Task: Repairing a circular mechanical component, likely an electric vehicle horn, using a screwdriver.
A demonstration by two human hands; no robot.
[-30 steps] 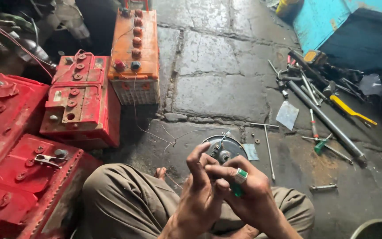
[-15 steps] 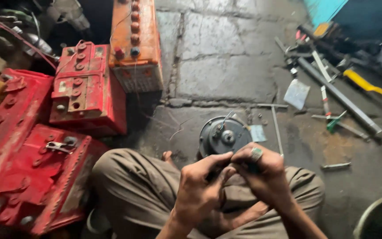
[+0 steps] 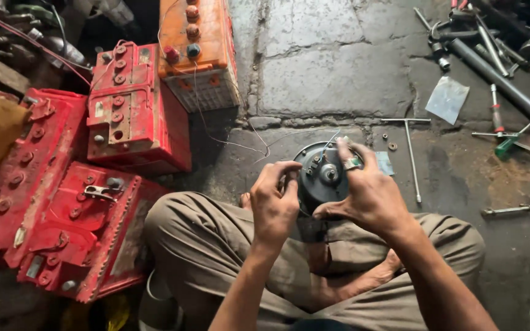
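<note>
Fingers [image 3: 345, 153] of both hands | clasp round black part [image 3: 321, 175] between

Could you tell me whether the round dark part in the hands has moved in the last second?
Cannot tell. The camera shifted, and the round dark part sits about as far from the T-handled wrench on the floor as before, held by both hands.

Above our lap we grip the round horn [image 3: 323, 175] between left hand [image 3: 274, 205] and right hand [image 3: 366, 193]. Batteries [image 3: 136, 110] lie left; T-handle wrench [image 3: 409, 144] and long pipe [image 3: 504, 86] lie right, on the floor [image 3: 332, 67].
</note>
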